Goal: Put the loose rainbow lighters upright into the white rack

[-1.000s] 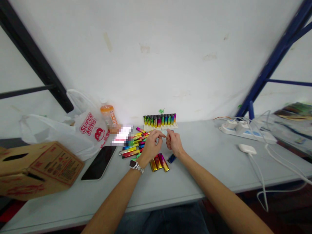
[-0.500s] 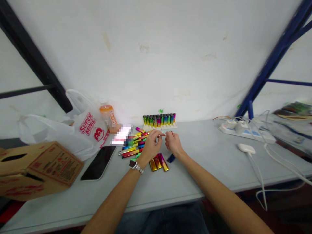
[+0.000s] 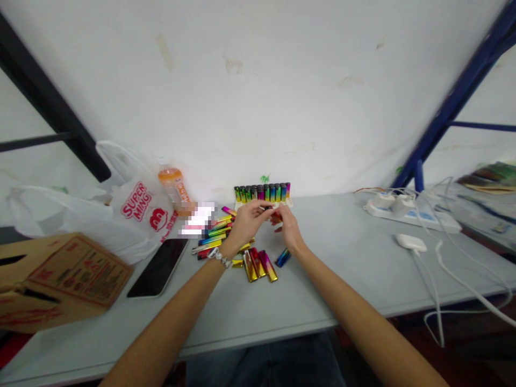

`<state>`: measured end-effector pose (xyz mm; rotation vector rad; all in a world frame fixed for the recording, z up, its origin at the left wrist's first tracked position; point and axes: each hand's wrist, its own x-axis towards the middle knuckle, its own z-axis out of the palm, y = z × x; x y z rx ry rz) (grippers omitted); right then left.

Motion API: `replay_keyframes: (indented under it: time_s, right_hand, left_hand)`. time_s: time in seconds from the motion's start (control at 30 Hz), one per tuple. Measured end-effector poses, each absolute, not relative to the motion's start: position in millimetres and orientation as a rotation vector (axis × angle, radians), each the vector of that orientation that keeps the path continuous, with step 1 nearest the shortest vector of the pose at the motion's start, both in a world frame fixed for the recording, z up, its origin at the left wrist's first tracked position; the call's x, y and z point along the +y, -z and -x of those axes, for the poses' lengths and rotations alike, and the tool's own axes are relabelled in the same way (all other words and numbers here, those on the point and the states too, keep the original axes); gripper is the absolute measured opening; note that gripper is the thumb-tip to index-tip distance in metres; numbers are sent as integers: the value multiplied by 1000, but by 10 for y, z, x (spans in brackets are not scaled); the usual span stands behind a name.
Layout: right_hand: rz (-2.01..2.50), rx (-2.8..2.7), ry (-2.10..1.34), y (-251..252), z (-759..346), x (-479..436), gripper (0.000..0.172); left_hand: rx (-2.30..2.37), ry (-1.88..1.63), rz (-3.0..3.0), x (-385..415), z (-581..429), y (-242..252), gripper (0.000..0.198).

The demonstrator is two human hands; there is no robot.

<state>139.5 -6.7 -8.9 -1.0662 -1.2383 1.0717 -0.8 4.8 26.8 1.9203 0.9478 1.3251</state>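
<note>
My left hand (image 3: 246,221) and my right hand (image 3: 288,224) meet just in front of a row of upright lighters (image 3: 266,192). Both are closed with their fingertips round a small lighter (image 3: 276,218), mostly hidden, with a bit of red showing. Below my hands lie several loose shiny lighters (image 3: 258,263) in gold, red and pink. A blue lighter (image 3: 282,258) rests under my right wrist. Left of my left hand, a pile of multicoloured lighters (image 3: 213,239) spreads over the table, partly covered by my forearm.
A black phone (image 3: 158,269), a cardboard box (image 3: 76,279), a white plastic bag (image 3: 137,215) and an orange drink bottle (image 3: 173,185) stand or lie on the left. On the right are a white power strip (image 3: 415,215), a charger (image 3: 410,242) and loose cables.
My hands have come together, and the left fingertips now reach the lighter at my right hand. The view has shifted slightly, and more of the blue lighter shows.
</note>
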Motion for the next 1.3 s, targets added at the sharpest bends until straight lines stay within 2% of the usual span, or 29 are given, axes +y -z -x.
replay_keyframes:
  time_s: [0.13, 0.3, 0.97, 1.13, 1.3]
  right_hand:
    - [1169, -1217, -869, 48, -1527, 10, 41]
    - [1271, -1197, -758, 76, -1682, 92, 37]
    - [1336, -1378, -766, 110, -1743, 88, 35]
    - [1307, -1706, -571, 97, -1805, -86, 12]
    - [1101, -2315, -260, 23, -1952, -410, 33]
  left_hand:
    - [1051, -1241, -2114, 421, 14, -532, 20]
    - [1194, -1056, -2298, 876, -69, -680, 11]
    - [1320, -701, -2517, 1410, -70, -606, 13]
    - [1403, -646, -2741, 1212, -56, -533, 21]
    - [1497, -693, -2948, 955, 49, -356, 38]
